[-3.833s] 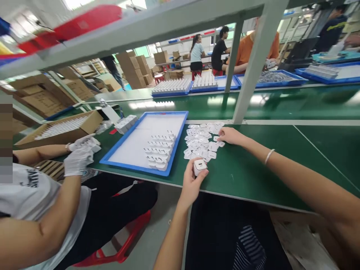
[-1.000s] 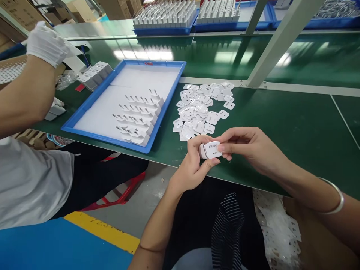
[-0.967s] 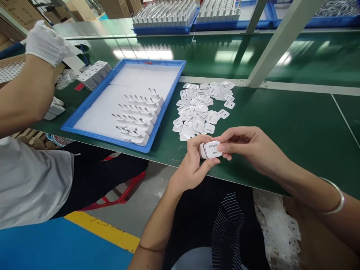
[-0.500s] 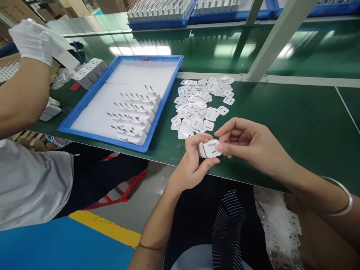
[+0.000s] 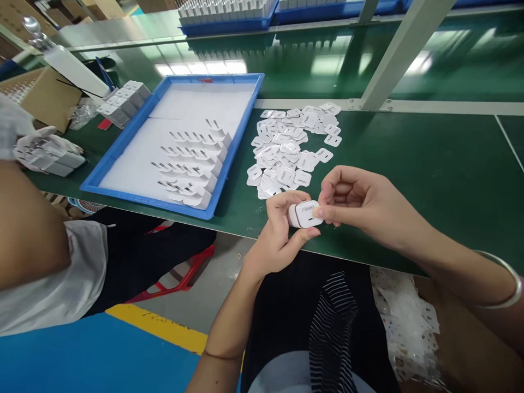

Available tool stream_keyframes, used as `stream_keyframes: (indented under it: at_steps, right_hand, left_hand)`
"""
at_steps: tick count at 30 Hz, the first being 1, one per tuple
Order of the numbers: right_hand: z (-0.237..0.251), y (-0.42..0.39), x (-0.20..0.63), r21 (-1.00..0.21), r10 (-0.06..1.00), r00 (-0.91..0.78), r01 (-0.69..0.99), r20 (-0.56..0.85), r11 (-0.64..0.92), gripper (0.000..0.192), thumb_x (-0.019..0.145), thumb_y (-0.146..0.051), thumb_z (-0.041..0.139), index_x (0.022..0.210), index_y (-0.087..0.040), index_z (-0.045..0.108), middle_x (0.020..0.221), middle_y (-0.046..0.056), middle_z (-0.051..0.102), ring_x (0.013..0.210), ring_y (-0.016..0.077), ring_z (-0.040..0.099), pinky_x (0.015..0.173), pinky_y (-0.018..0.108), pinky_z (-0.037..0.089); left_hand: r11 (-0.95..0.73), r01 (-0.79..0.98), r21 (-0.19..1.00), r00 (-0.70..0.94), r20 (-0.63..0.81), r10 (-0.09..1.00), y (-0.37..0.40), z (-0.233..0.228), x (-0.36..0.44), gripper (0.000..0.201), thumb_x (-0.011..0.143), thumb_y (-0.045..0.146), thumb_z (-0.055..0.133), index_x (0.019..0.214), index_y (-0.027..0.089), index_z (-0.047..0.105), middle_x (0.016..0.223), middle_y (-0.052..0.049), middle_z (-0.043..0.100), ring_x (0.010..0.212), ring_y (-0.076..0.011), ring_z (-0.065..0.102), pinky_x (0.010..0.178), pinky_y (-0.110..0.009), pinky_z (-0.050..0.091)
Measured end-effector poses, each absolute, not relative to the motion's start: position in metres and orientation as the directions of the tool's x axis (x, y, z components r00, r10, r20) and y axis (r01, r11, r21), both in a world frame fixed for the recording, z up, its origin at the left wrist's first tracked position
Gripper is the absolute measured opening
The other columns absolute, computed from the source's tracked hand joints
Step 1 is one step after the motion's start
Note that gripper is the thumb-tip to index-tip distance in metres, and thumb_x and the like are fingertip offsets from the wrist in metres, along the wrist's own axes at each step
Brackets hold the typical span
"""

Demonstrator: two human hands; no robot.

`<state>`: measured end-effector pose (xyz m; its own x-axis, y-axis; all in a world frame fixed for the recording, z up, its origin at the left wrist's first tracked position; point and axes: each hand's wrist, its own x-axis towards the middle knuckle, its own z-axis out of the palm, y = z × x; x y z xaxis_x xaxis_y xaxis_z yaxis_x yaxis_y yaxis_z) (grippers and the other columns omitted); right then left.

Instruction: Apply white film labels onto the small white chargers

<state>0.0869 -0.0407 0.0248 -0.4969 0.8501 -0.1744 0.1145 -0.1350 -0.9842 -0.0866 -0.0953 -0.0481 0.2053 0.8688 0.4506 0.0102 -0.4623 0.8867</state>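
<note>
Charger [image 5: 304,214], small and white, sits pinched between both my hands just above the near edge of the green tabletop [image 5: 409,158]. My left hand [image 5: 278,234] cups it, thumb beneath, fingers curled over its top. My right hand [image 5: 360,204] presses thumb and forefinger together against a sticker on its face. Just beyond my fingers lies a loose pile of white stickers [image 5: 290,147]. Farther left, a blue tray [image 5: 123,144] holds rows of chargers [image 5: 192,164].
</note>
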Motion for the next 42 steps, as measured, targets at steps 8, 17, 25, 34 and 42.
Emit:
stream_keyframes:
  at_steps: [8, 17, 25, 34, 42]
  right_hand:
    - [0.026, -0.039, 0.085, -0.983, 0.847, -0.503, 0.143, -0.170, -0.113, 0.030, 0.071, -0.025, 0.084, 0.074, -0.021, 0.054, 0.073, -0.003, 0.059, 0.063, 0.0117, 0.054, 0.060, 0.027, 0.046]
    - [0.019, -0.038, 0.086, -0.984, 0.776, -0.607, 0.080, -0.172, -0.156, 0.028, 0.076, -0.025, 0.081, 0.081, -0.020, 0.054, 0.067, -0.005, 0.055, 0.060, 0.0098, 0.049, 0.059, 0.025, 0.041]
    - [0.015, -0.036, 0.080, -0.899, 0.701, -0.660, -0.089, -0.268, -0.428, 0.031, 0.103, -0.038, 0.038, 0.086, -0.020, 0.057, 0.070, 0.002, 0.058, 0.064, 0.0149, 0.053, 0.062, 0.028, 0.045]
    - [-0.002, -0.034, 0.076, -0.902, 0.678, -0.657, 0.007, -0.329, -0.431, 0.046, 0.095, -0.061, 0.049, 0.088, -0.017, 0.061, 0.073, 0.003, 0.060, 0.066, 0.0141, 0.054, 0.067, 0.027, 0.046]
    - [-0.001, -0.033, 0.078, -0.897, 0.705, -0.590, 0.075, -0.393, -0.436, 0.052, 0.089, -0.069, 0.053, 0.090, -0.018, 0.062, 0.072, 0.003, 0.058, 0.067, 0.0159, 0.053, 0.066, 0.030, 0.046]
  left_hand:
    - [-0.476, 0.043, 0.879, 0.231, 0.454, 0.860, -0.094, -0.049, -0.088, 0.039, 0.094, 0.024, 0.060, 0.117, 0.026, 0.029, 0.115, -0.008, 0.048, 0.101, -0.0178, 0.051, 0.084, -0.035, 0.046]
    - [-0.470, -0.070, 0.880, 0.235, 0.472, 0.850, -0.092, -0.051, -0.090, 0.041, 0.092, 0.024, 0.060, 0.117, 0.027, 0.028, 0.112, -0.006, 0.050, 0.100, -0.0176, 0.052, 0.082, -0.034, 0.047]
    - [-0.494, -0.145, 0.857, 0.132, 0.512, 0.849, -0.091, -0.050, -0.091, 0.041, 0.087, 0.023, 0.064, 0.112, 0.028, 0.031, 0.101, -0.003, 0.056, 0.088, -0.0151, 0.054, 0.073, -0.030, 0.044]
    - [-0.526, -0.180, 0.832, -0.041, 0.527, 0.849, -0.093, -0.053, -0.085, 0.022, 0.092, 0.028, 0.057, 0.105, 0.025, 0.039, 0.078, 0.001, 0.056, 0.074, -0.0139, 0.053, 0.068, -0.030, 0.043]
    - [-0.455, -0.170, 0.874, -0.076, 0.449, 0.891, -0.132, -0.013, -0.125, 0.036, 0.087, 0.044, 0.062, 0.111, 0.029, 0.040, 0.102, -0.004, 0.059, 0.092, -0.0200, 0.061, 0.078, -0.040, 0.055]
